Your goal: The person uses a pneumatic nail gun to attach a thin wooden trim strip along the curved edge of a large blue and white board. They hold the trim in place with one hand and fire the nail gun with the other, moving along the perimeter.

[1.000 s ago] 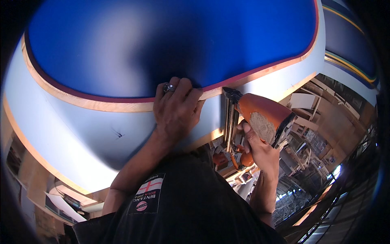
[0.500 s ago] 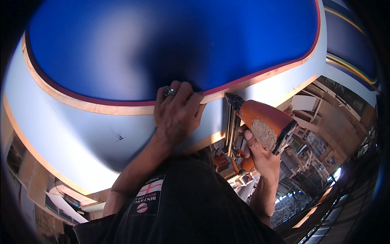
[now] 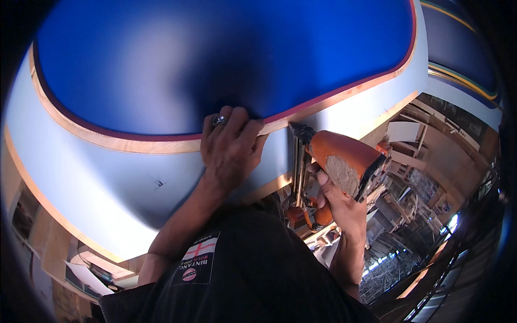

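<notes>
A counter-like piece with a glossy blue top (image 3: 323,48) spreads before me. A maroon strip (image 3: 353,91) and a pale wooden edge strip (image 3: 134,144) run round the top's curved rim. My left hand (image 3: 230,148), a ring on one finger, is closed over this rim, fingers on top; its thumb is mostly hidden. My right hand (image 3: 344,207) grips an orange nail gun (image 3: 344,153) with a long metal magazine. The gun's black nose meets or nearly meets the wooden strip, just right of my left hand; I cannot tell if it touches.
Below the rim curves a white side panel (image 3: 81,177) with a dark mark and a wooden lower edge. Another dark-topped piece with yellow and green lines (image 3: 458,43) stands at the far right. Wood pieces and clutter (image 3: 414,161) lie lower right.
The nail gun and my right hand have shifted slightly left, closer to my left hand. My left hand keeps its hold on the rim. The whole view has moved a little.
</notes>
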`<state>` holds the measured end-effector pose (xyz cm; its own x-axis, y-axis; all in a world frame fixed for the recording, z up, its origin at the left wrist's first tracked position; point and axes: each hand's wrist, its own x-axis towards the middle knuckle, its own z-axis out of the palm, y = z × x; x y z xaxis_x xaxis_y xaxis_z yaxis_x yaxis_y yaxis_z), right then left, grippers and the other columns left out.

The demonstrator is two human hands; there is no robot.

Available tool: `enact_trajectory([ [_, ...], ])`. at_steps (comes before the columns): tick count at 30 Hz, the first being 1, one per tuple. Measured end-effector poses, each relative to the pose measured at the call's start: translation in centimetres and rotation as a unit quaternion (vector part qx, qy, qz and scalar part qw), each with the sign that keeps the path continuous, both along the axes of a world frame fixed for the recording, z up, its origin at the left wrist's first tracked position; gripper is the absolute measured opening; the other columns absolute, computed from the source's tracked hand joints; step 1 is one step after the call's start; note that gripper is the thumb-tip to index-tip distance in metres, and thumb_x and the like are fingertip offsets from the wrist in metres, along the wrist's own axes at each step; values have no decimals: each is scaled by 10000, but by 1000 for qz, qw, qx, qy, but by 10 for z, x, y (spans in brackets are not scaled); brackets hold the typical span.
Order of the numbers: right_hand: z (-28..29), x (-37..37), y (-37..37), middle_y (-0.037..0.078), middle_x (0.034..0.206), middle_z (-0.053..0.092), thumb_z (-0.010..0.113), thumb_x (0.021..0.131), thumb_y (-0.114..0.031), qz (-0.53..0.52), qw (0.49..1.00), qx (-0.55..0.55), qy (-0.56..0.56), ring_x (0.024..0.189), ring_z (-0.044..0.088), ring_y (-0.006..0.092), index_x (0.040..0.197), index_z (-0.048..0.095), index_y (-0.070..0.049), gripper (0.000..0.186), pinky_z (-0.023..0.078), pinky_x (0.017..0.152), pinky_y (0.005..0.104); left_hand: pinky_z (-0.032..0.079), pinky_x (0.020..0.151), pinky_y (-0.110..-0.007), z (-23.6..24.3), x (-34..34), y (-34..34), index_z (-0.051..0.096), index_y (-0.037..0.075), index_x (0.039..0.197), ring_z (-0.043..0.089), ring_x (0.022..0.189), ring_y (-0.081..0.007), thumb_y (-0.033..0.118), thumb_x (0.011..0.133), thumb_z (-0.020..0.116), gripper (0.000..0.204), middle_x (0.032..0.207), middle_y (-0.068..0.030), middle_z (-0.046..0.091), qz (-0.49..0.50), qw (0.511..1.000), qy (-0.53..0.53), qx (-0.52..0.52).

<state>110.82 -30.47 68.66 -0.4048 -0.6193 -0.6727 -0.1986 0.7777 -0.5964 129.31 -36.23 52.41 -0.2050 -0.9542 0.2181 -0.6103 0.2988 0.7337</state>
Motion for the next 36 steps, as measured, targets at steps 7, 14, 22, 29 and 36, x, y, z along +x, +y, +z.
enact_trajectory([
  [7,-6,0,6,44,872,720,798,1004,-153,28,1000,-5,1,659,647,107,1158,715,14,242,529,577,269,450,781,-421,-1,-1,0,746,137,915,620,852,-255,202,703,925,285,862,-19,591,-12,1000,-6,26],
  [14,-6,2,3,37,845,710,805,1002,-184,18,1000,10,2,646,636,101,1166,719,-2,260,517,566,266,452,769,-428,-3,-2,2,742,138,918,623,849,-260,207,722,913,270,870,-21,595,-6,1000,-3,24],
  [22,0,-1,-4,93,1003,760,771,1015,-135,30,998,56,10,612,607,113,1219,689,25,271,508,546,274,449,771,-425,0,-4,0,712,115,876,617,869,-249,182,733,880,231,868,-30,566,-12,1000,-10,24],
  [29,5,1,4,80,964,763,777,1008,-110,-16,1000,-6,-1,643,635,109,1231,709,26,270,535,566,274,462,773,-436,-1,-5,0,739,140,909,631,887,-262,199,715,912,267,897,-17,609,-2,1000,0,7],
  [36,2,11,6,108,1100,778,787,1001,-113,8,1000,4,-29,688,630,108,1293,682,21,338,533,597,269,459,811,-427,2,-2,0,685,113,893,635,946,-261,194,784,847,211,918,-47,578,-27,999,2,35],
])
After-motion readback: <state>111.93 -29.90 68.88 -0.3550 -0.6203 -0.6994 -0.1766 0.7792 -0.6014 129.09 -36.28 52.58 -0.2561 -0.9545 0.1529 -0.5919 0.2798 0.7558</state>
